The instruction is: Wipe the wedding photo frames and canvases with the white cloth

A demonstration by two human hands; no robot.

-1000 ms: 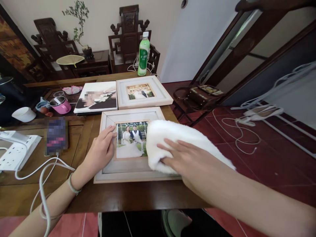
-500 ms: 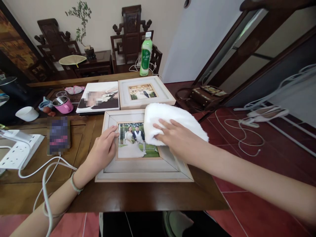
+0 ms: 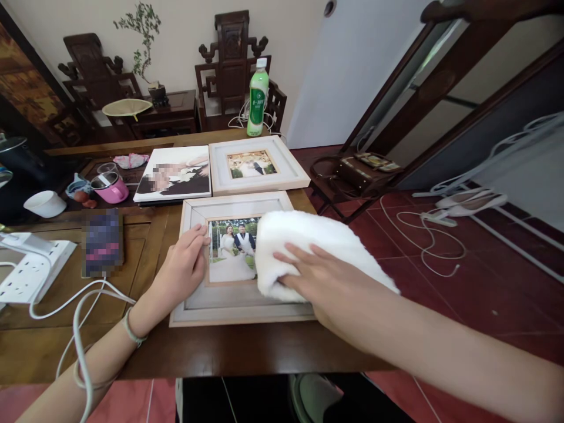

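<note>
A pale wooden picture frame (image 3: 238, 302) with a photo of a couple outdoors lies flat near the table's front edge. My left hand (image 3: 187, 261) grips its left side, fingertips over the inner border by the photo. Under my right hand (image 3: 319, 276) is a fluffy white cloth (image 3: 282, 232), which its fingers press and pinch at a fold. The cloth rests across the right part of the frame, hiding the photo's right side and lower right corner, and hangs beyond the frame's right edge.
Behind lie a second framed photo (image 3: 259, 183) and a photo panel (image 3: 194, 187), with a green bottle (image 3: 258, 100) beyond. Leftward are a pink mug (image 3: 115, 191), white cup (image 3: 45, 204), phone (image 3: 103, 242), power strip (image 3: 35, 276) and loose white cable (image 3: 79, 329) across my left forearm.
My right hand and the cloth have slid toward me and slightly right, down the frame's right side. The frame's far right corner is now uncovered. My left hand keeps its place.
</note>
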